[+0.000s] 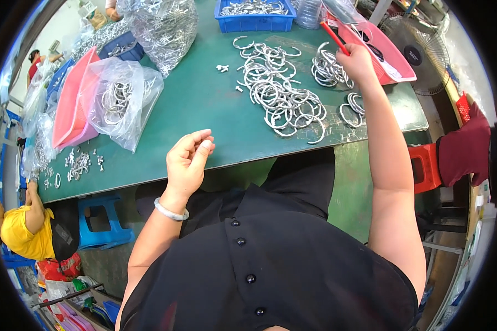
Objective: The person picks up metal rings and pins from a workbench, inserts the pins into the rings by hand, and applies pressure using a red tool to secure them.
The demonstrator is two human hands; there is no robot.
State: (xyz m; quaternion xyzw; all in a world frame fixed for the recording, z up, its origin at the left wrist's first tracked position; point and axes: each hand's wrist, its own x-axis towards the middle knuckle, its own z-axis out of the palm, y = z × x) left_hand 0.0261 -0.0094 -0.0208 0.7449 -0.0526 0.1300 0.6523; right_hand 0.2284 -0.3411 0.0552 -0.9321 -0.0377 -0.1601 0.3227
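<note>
Two hands show: the left hand (186,161) is half curled and looks empty, and the right hand (357,62) holds a red stick (335,38) by the far pink tray (401,70). That hand might knock the loose silver rings (284,100), right of the bench's (204,94) middle, if it pulls back low. Writing on the fan (413,54) is too small to read.

Green floor (350,193); blue stool (115,225) left, red stool (431,163) right.

A big round fan (413,54) stands far on the right. Nearer, a red stool (432,165) sits by some dark red cloth (463,148). On the left, a person in a yellow shirt (23,237) is next to a blue stool (106,238), with a red bag (61,268) close by.
</note>
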